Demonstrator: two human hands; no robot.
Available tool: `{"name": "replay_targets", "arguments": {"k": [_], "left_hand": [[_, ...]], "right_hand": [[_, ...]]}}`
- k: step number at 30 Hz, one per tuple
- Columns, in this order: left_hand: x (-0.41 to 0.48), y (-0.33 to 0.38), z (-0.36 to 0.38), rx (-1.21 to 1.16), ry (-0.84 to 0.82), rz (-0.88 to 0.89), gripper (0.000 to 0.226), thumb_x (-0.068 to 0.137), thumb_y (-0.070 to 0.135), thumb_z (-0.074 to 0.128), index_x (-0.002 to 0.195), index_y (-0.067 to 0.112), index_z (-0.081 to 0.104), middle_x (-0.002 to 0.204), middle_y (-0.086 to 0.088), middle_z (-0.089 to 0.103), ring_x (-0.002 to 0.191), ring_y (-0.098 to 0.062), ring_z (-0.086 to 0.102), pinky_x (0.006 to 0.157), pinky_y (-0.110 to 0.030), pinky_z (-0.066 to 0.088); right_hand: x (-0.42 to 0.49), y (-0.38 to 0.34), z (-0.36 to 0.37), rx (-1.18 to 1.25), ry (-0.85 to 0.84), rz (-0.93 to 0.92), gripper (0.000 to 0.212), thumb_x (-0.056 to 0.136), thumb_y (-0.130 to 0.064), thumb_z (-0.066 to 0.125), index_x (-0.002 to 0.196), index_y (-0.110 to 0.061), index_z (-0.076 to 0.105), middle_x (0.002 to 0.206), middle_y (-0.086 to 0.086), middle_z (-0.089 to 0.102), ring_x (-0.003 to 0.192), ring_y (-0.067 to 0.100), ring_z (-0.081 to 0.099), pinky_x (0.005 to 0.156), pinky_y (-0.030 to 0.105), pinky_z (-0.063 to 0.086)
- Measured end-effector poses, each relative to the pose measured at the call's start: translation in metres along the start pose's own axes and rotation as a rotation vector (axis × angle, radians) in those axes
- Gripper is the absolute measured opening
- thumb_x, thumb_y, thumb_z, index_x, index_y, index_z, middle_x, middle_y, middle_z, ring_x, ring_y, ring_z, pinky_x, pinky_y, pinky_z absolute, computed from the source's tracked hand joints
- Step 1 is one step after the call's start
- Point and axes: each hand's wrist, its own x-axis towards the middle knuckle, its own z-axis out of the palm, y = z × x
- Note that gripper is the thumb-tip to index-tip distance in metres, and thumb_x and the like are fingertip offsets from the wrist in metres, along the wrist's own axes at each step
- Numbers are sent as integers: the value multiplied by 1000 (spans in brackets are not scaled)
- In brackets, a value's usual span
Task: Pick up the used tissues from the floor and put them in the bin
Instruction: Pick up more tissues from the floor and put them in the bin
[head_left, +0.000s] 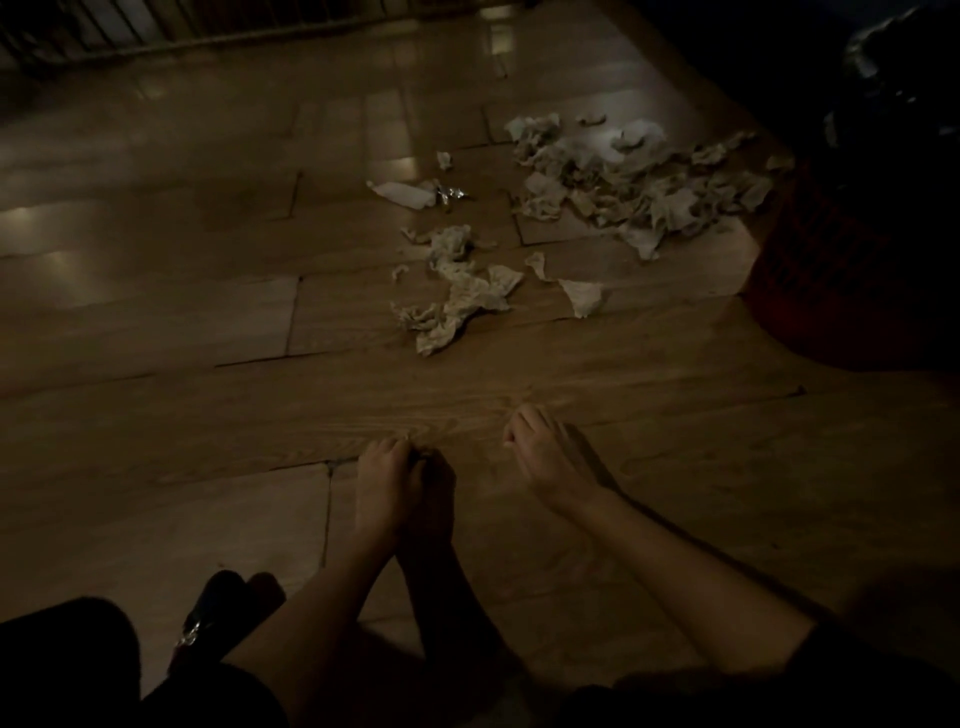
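Crumpled used tissues lie on the dim wooden floor (208, 291). A large pile (623, 182) spreads out beside the red bin (810, 280) at the right edge. A smaller clump (460, 293) lies nearer to me, with a single torn piece (583, 297) to its right. My left hand (397, 483) hovers low over the floor, fingers curled shut, and nothing shows in it. My right hand (545, 457) is beside it, fingers also curled in with nothing visible. Both hands are well short of the nearest clump.
A white scrap (405, 195) and a shiny foil wrapper (453, 195) lie left of the big pile. A black bag (893, 78) sits above the bin. My dark shoe (223, 613) is at the lower left. A railing (156, 26) runs along the top.
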Motion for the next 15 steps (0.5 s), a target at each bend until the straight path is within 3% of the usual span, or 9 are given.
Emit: {"name": "replay_targets", "arguments": {"k": [4,7,11,15], "left_hand": [[33,39,-9,1,-4,148,8,80,18,61,77,10,60,83,-14,65,78,-33,57,63,-40,45],[74,111,-31,-55,22,332,8,82,18,63,81,10,60,83,-12,66,79,-30,59,63,-40,46],[136,252,-76,-130,109,535,11,88,19,57,93,10,61,91,-13,68,82,-27,61,65,-36,47],[155,395,-109,-275,194,702,11,86,16,56,90,9,63,86,-12,68,80,-27,61,62,-29,35]], "right_hand": [[10,15,-20,64,57,47,7,89,-6,49,85,-9,55,95,11,56,85,27,53,73,38,42],[30,37,-61,72,190,106,7,86,-7,49,82,-7,55,93,14,56,85,30,54,73,43,47],[56,81,-178,-84,474,158,8,87,-9,50,88,-4,57,97,17,57,86,33,56,73,40,46],[46,136,-300,-234,743,300,9,90,-12,51,88,-5,56,100,18,57,93,35,53,80,46,45]]}}
